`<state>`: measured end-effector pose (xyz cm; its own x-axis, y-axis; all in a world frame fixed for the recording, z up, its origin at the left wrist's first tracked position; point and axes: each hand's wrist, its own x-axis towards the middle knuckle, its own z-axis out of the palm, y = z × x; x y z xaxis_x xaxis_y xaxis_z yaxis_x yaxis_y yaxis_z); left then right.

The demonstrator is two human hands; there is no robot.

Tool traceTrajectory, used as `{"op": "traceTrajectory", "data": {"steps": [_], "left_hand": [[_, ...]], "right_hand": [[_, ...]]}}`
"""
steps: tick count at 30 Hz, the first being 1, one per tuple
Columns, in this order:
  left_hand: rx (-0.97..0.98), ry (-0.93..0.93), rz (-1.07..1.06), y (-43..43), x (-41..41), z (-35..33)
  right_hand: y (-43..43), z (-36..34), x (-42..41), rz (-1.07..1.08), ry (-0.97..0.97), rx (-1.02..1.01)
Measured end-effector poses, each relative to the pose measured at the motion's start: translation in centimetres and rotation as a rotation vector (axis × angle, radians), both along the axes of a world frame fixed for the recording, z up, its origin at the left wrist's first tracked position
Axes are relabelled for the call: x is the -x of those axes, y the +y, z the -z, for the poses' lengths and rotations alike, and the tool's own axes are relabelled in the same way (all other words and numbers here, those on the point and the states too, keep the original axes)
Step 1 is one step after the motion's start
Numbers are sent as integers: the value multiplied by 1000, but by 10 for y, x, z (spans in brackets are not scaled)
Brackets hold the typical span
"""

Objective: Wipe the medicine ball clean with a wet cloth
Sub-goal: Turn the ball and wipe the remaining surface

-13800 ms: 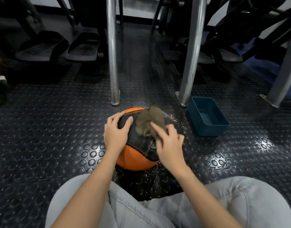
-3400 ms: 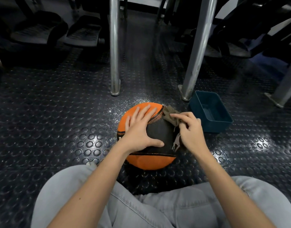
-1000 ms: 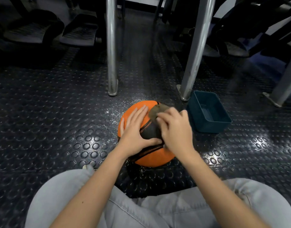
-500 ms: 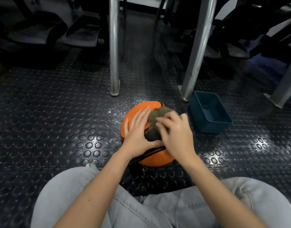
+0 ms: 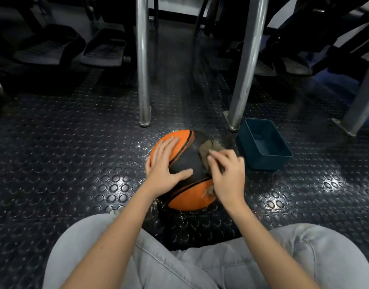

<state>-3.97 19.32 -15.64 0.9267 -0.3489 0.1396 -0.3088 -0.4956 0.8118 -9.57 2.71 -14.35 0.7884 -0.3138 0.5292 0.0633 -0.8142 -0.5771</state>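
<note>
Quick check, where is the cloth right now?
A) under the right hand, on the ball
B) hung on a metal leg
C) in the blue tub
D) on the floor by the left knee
A: the right hand holds the brown cloth against the right side of the medicine ball; the blue tub holds no cloth.

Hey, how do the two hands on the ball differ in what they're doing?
The left hand lies flat with its fingers spread, while the right hand has its fingers curled. The left hand touches the medicine ball bare, on its left side; the right hand holds a brown cloth against its right side. Both hands rest on the ball.
</note>
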Motion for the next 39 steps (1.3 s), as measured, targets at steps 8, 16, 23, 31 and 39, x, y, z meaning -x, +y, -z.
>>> {"op": "traceTrajectory", "data": {"steps": [8, 16, 23, 31, 39], "left_hand": [[-9, 20, -114, -2, 0, -25], [-168, -220, -199, -7, -2, -14], [-117, -227, -263, 4, -8, -10], [-114, -70, -196, 5, -8, -20], [-362, -123, 3, 4, 5, -21]], "right_hand": [[-4, 18, -1, 60, 45, -114], [3, 25, 5, -79, -28, -18], [32, 22, 10, -4, 2, -132], [11, 2, -32, -17, 115, -250], [-9, -21, -74, -19, 279, -255]]}}
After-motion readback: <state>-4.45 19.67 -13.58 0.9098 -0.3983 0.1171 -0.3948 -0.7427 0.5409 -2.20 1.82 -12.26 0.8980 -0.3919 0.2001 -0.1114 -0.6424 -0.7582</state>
